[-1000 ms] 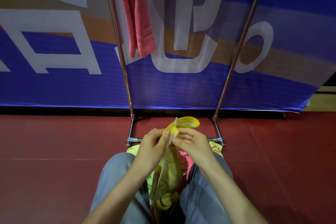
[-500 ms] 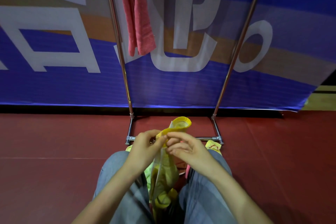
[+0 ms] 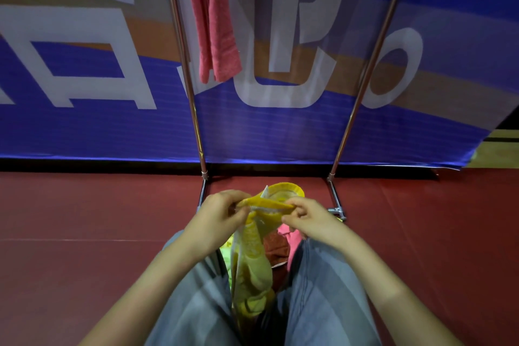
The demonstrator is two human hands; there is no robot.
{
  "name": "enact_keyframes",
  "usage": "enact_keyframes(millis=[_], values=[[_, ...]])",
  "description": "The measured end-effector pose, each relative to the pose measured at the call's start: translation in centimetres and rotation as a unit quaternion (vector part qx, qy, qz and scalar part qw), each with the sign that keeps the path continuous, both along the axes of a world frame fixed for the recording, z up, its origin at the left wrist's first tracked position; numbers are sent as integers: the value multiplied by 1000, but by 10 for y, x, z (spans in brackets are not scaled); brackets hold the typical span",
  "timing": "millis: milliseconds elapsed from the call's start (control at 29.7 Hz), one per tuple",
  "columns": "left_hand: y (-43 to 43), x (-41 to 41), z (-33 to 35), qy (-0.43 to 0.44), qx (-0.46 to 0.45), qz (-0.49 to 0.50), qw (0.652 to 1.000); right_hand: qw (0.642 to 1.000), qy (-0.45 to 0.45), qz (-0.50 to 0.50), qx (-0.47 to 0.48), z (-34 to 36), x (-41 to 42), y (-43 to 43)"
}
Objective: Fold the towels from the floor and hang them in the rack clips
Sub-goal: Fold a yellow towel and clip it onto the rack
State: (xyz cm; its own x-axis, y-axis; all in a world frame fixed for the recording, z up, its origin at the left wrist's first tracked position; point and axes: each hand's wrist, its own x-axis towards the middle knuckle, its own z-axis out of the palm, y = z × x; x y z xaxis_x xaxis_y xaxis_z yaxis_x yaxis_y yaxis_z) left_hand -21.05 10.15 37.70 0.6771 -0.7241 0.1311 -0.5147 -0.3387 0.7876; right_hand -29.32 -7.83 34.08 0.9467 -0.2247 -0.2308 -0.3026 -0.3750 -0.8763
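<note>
A yellow patterned towel (image 3: pixel 254 267) hangs down between my knees, its top edge pinched at both ends. My left hand (image 3: pixel 219 219) grips the left end and my right hand (image 3: pixel 309 217) grips the right end, holding the edge stretched level in front of me. A pink towel (image 3: pixel 216 22) hangs folded from the top of the metal rack, whose left pole (image 3: pixel 185 64) and right pole (image 3: pixel 365 73) rise from the floor. The rack's clips are out of view above. More towels, pink and dark red (image 3: pixel 283 244), lie on the floor under my hands.
A blue, white and tan banner (image 3: pixel 84 109) stands right behind the rack. The rack's base foot (image 3: pixel 337 205) rests on the dark red floor (image 3: pixel 84 219) just beyond my hands. My legs in grey trousers (image 3: pixel 323 289) flank the towel pile.
My hands have drawn apart along the yellow towel's top edge, spreading it from a bunched pinch into a short level span. The view has shifted slightly.
</note>
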Motion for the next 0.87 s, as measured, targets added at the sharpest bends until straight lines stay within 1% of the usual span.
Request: enact_keyframes(millis=[67, 135, 235, 303, 404, 504, 605, 740, 774, 807, 874], values=[[4, 1, 5, -28, 7, 6, 1000, 998, 3, -11, -63, -7, -4, -10], [8, 5, 8, -49, 20, 20, 998, 991, -20, -42, -125, -13, -8, -19], [12, 9, 8, -114, 75, 29, 990, 983, -65, -37, -167, -10, -11, -27], [13, 12, 5, -159, 121, 31, 979, 982, -105, -34, -151, -3, -8, -28], [18, 15, 8, -160, 122, 44, 978, 980, -162, -74, -86, 11, -5, -29], [16, 21, 18, -169, 99, 64, 979, 970, -213, -91, -75, 29, 2, -28], [14, 32, 37, -198, 69, 88, 974, 960, -259, -89, -67, 60, 11, -24], [16, 42, 80, -233, -4, 116, 966, 935, -337, -103, -40, 104, 15, -24], [16, 42, 87, -229, -20, 125, 965, 934, -338, -114, -38, 109, 17, -26], [16, 42, 91, -222, -24, 128, 966, 940, -316, -123, -35, 109, 21, -29], [14, 38, 88, -199, 0, 110, 974, 960, -242, -140, -24, 101, 24, -32]])
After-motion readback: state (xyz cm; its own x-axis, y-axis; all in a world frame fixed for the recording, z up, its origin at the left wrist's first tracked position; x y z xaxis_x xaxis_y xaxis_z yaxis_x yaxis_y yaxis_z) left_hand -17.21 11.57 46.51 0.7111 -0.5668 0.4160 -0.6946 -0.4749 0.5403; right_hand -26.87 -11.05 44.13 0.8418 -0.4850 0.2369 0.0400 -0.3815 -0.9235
